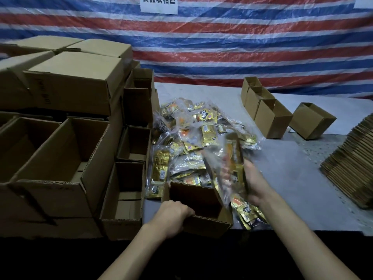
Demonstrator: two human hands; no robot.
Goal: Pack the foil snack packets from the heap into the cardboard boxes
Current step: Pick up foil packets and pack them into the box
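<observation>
Foil snack packets (232, 164) are being clutched by the right hand (255, 184), fingers curled round them, just above the open box (203, 225). Its near rim is being gripped by the left hand (173, 212), probably to steady it; the heap (189, 138) is lying behind.

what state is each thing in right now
small brown cardboard box at the front edge, open, gripped by left hand
clear bag of gold foil packets, blurred, held above that box by right hand
heap of gold foil snack packets, loose on grey table
stack of brown cardboard blanks, folded flat
</observation>
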